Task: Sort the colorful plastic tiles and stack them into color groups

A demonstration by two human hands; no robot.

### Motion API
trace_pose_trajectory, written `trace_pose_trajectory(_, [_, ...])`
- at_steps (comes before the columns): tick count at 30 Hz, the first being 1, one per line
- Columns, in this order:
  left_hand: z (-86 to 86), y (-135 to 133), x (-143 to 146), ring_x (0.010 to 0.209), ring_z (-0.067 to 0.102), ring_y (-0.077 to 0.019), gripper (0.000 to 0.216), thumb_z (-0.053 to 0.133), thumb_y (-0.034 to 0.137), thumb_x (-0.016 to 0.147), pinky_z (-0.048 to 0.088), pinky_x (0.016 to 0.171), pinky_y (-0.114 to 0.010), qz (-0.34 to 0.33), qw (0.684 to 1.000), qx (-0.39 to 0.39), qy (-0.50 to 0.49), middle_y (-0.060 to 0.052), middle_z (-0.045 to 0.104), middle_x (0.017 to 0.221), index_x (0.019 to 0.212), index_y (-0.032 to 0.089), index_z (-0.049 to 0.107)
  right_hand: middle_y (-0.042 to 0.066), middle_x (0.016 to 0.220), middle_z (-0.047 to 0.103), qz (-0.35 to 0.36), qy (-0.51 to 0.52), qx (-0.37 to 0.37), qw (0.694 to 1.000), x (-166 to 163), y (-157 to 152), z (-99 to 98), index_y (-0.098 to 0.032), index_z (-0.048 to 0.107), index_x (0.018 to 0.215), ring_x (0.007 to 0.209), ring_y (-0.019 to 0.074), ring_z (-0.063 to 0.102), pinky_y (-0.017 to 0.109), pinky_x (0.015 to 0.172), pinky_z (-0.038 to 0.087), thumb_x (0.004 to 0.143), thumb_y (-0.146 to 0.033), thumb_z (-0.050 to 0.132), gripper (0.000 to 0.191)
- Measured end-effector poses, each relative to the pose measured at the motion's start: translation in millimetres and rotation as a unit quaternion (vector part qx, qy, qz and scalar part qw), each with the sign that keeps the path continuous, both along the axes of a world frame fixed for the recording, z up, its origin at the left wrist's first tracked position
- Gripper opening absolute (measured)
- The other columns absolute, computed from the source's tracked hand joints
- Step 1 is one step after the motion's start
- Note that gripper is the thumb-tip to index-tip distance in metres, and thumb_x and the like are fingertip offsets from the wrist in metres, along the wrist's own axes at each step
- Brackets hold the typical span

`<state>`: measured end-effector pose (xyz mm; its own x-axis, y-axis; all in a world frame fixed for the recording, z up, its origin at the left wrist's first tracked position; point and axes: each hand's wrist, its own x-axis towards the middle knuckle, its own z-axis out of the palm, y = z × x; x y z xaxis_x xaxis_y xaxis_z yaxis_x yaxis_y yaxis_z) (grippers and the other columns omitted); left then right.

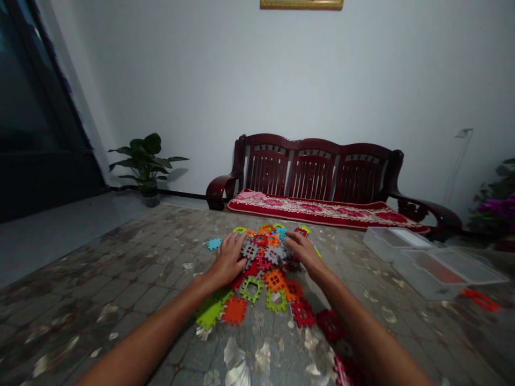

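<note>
tiles (264,259) between hands (230,256) (303,251), contact unclear

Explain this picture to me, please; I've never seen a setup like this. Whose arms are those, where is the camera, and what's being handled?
There is no machine here: the arms belong to a person wearing the camera on their head, looking forward and down. The left hand and right hand rest on either side of a heap of notched plastic tiles in red, orange, green, blue and grey. Whether either one grips a tile is unclear. The tiles lie on a stone-and-shell patterned surface, with clear plastic containers to the right. A carved wooden bench stands behind.
</note>
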<state>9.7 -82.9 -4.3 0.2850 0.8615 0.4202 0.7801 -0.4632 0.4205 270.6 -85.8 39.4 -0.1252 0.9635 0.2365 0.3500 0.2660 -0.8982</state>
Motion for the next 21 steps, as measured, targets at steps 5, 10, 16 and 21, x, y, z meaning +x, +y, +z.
trace_pose_trajectory(5, [-39.0, -49, -44, 0.153, 0.031, -0.0397, 0.086, 0.062, 0.048, 0.085, 0.028, 0.12, -0.061, 0.09, 0.992, -0.076, 0.05, -0.014, 0.039, 0.166, 0.164, 0.028, 0.034, 0.013, 0.164, 0.04, 0.063, -0.147, -0.027, 0.987, 78, -68, -32.1, -0.024, 0.053, 0.152, 0.153, 0.0371, 0.032, 0.057, 0.126, 0.022, 0.076, -0.073, 0.07, 0.092])
trace_pose_trajectory(10, [-83.9, -88, -76, 0.155, 0.025, -0.0441, 0.103, 0.073, 0.058, 0.074, 0.023, 0.12, -0.065, 0.087, 0.985, -0.091, 0.117, -0.017, 0.027, 0.171, 0.164, 0.03, 0.033, 0.013, 0.172, 0.02, 0.108, -0.316, -0.076, 0.939, 134, -141, -74.4, -0.031, 0.038, 0.16, 0.157, 0.0443, 0.013, 0.065, 0.125, 0.012, 0.058, -0.073, 0.085, 0.12])
trace_pose_trajectory(16, [-86.2, -91, -43, 0.155, 0.026, -0.0426, 0.1, 0.075, 0.051, 0.078, 0.027, 0.12, -0.063, 0.05, 0.99, -0.081, 0.104, -0.018, 0.024, 0.171, 0.165, 0.031, 0.03, 0.012, 0.167, 0.035, 0.026, -0.382, -0.009, 0.924, 117, -134, -90.0, -0.03, 0.044, 0.157, 0.154, 0.0387, 0.028, 0.063, 0.125, 0.02, 0.088, -0.067, 0.063, 0.081])
trace_pose_trajectory(21, [-60.4, -84, 2, 0.153, 0.03, -0.0389, 0.078, 0.07, 0.036, 0.086, 0.034, 0.119, -0.058, -0.004, 0.994, -0.078, 0.081, -0.015, 0.027, 0.17, 0.159, 0.03, 0.044, 0.016, 0.138, 0.065, -0.059, -0.337, 0.077, 0.937, 90, -82, -88.8, -0.022, 0.068, 0.135, 0.128, 0.0323, 0.057, 0.052, 0.114, 0.042, 0.095, -0.048, 0.056, 0.049])
